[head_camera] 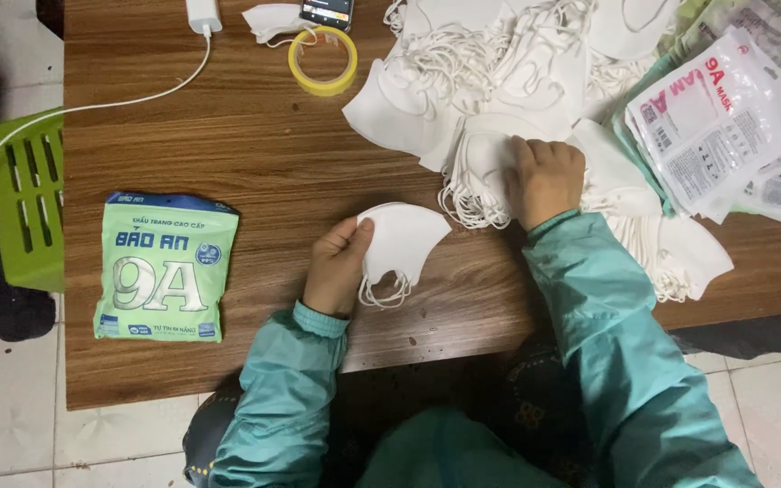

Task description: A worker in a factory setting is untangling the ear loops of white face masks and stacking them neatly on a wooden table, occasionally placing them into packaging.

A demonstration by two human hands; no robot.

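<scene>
White face mask (pixel 406 237), one, folded flat, lying on the wooden table (pixel 255 145) near its front edge, ear loops trailing below it; left hand (pixel 336 268) pinching its left edge, thumb on top and fingers beneath, wrist bent upward from a teal sleeve (pixel 277 398); right hand (pixel 544 181) curled knuckles-up, fingers closed on a mask at the near edge of the heap of white masks (pixel 499 72), which lies well right of the single mask and is too tangled to count; one sealed green mask packet (pixel 164 267) flat at the left of the table, well apart from both hands; one roll of yellowish tape (pixel 323 61) at the far edge, beside one phone (pixel 327 13); one white charger with cable (pixel 202 16) far left; a stack of empty printed packets (pixel 725 126) at the right, number not clear; one green plastic stool (pixel 24 194) off the table's left side.
</scene>
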